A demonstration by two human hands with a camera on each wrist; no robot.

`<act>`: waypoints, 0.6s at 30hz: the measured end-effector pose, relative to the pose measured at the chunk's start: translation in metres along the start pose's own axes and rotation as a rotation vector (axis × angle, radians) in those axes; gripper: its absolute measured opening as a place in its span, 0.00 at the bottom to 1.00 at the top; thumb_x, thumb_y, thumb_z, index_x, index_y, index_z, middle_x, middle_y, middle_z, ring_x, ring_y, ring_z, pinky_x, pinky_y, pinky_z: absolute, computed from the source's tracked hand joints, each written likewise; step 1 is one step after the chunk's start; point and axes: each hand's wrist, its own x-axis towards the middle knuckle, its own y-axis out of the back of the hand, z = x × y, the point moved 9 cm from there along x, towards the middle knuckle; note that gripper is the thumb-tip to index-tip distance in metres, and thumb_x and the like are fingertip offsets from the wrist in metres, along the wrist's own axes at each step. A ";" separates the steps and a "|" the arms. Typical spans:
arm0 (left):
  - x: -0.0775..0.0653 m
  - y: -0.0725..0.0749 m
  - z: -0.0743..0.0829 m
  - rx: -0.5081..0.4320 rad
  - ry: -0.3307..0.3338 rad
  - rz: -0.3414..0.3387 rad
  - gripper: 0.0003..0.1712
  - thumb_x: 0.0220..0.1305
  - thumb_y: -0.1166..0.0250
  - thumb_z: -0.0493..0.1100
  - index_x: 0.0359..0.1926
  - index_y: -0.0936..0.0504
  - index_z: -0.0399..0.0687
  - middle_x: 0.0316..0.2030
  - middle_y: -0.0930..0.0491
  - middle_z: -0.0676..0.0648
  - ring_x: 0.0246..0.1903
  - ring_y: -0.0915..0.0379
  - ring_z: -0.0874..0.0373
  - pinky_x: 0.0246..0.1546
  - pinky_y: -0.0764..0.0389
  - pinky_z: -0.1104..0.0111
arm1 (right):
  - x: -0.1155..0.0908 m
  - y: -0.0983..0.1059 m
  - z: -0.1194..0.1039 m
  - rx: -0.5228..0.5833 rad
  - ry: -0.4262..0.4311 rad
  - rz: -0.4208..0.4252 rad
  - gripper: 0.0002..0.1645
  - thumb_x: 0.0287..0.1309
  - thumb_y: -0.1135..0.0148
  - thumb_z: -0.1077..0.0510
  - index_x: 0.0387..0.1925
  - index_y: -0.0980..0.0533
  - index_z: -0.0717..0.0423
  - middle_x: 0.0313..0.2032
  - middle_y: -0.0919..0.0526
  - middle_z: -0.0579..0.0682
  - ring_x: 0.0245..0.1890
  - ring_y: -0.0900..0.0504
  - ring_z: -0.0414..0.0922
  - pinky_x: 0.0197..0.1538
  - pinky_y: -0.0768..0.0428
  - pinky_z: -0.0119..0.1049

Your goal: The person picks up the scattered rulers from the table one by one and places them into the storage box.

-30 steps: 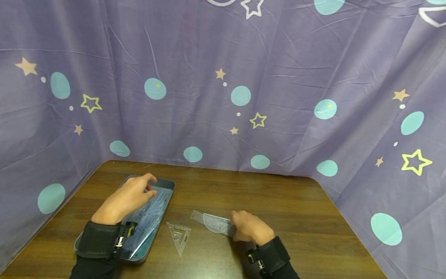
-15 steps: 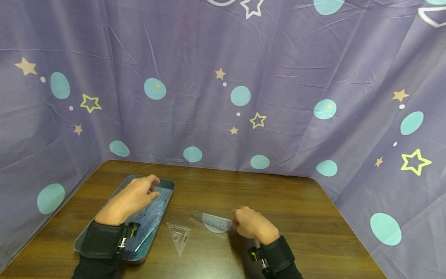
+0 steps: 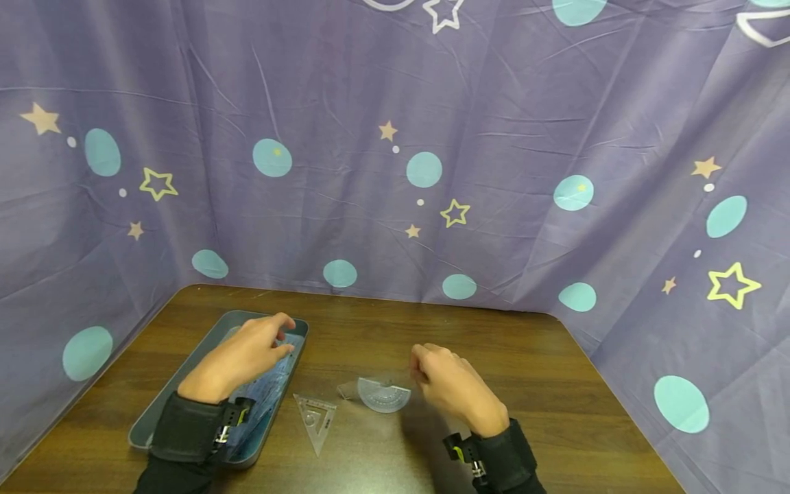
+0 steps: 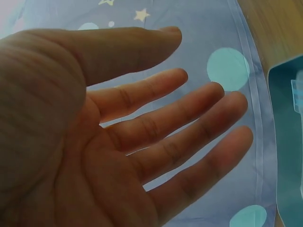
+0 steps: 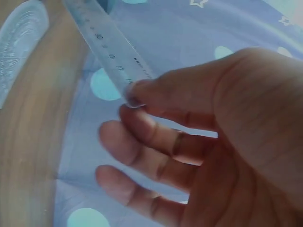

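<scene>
My right hand [image 3: 453,384] pinches one end of a clear ruler [image 5: 110,45] between thumb and fingers, raised off the table. In the head view most of that ruler is too faint to make out. A clear protractor [image 3: 384,396] lies flat on the table just left of the right hand. Farther left is a clear set square [image 3: 317,420] with one corner toward me. Over a blue-grey tray [image 3: 162,391] hovers my left hand [image 3: 243,357], its fingers spread and holding nothing. Inside the tray lies a clear plastic pouch [image 3: 271,384], partly covered by the left hand and wrist.
The brown wooden table [image 3: 518,384] has a purple curtain [image 3: 345,206] with stars and dots behind it and along both sides. The tray stands near the table's left edge.
My right hand has lifted the ruler off the table, rising away from the protractor, which stays put. The left hand has drifted slightly to the right above the tray.
</scene>
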 end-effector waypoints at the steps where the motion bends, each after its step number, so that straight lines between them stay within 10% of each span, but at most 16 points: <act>1: 0.000 0.000 0.002 -0.002 -0.011 0.001 0.22 0.77 0.33 0.40 0.67 0.23 0.35 0.54 0.17 0.36 0.50 0.18 0.44 0.44 0.15 0.53 | 0.001 0.004 -0.002 -0.006 0.008 0.023 0.14 0.66 0.36 0.70 0.30 0.24 0.48 0.30 0.25 0.39 0.29 0.27 0.35 0.30 0.27 0.31; 18: -0.010 -0.015 0.072 -0.029 -0.306 0.037 0.19 0.75 0.28 0.44 0.62 0.16 0.45 0.53 0.13 0.46 0.52 0.16 0.48 0.50 0.13 0.56 | -0.002 0.042 -0.029 0.085 0.137 0.295 0.08 0.68 0.28 0.66 0.39 0.18 0.51 0.34 0.21 0.39 0.32 0.26 0.32 0.34 0.23 0.28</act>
